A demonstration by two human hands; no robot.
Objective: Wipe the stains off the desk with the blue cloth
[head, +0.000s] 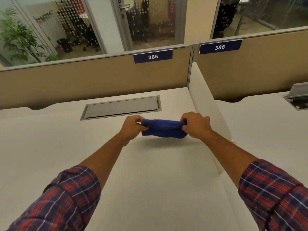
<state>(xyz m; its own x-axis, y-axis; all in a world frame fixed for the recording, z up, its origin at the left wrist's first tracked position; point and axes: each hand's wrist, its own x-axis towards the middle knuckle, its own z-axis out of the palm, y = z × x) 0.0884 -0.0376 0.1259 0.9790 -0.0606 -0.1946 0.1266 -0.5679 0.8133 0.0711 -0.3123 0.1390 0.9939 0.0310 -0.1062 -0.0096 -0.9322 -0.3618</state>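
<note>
The blue cloth (164, 129) is folded into a short band and held stretched between both hands just above the white desk (150, 172). My left hand (131, 127) pinches its left end. My right hand (195, 125) pinches its right end. The cloth's lower edge sags toward the desk and casts a shadow below it. I cannot make out any stain on the desk surface.
A grey cable hatch (121, 107) is set into the desk behind the hands. A white divider (205, 105) rises along the desk's right side. A tan partition (93, 77) labelled 385 closes the back. The neighbouring desk (266, 130) lies to the right.
</note>
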